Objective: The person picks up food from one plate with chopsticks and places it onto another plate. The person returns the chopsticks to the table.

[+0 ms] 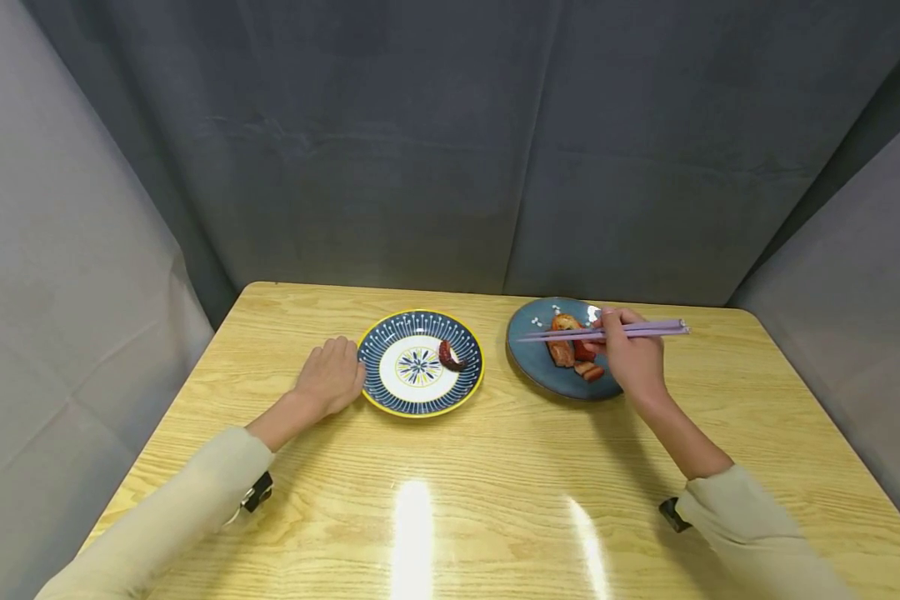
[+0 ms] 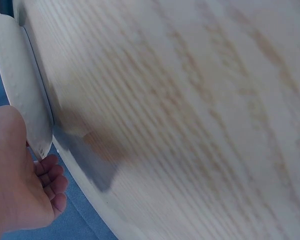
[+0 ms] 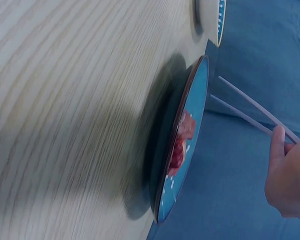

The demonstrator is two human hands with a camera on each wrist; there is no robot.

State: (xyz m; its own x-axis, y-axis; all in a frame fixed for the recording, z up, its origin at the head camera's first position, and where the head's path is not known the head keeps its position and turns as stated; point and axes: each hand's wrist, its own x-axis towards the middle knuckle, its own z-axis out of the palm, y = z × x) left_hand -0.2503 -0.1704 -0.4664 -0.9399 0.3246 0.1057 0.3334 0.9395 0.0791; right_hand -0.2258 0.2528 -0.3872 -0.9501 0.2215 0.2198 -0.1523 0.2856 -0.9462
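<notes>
The patterned plate [image 1: 418, 367] rests on the desk [image 1: 498, 467], its left rim pinched in your left grip [image 1: 332, 377] — fingers curled at the edge. A dark red food piece [image 1: 446, 355] lies toward that plate's right side. Further right, the blue plate [image 1: 532, 360] carries several food pieces [image 1: 561, 352]. Above it, your right grip [image 1: 635, 358] is closed round lavender chopsticks [image 1: 645, 327] — their tips slightly apart.
</notes>
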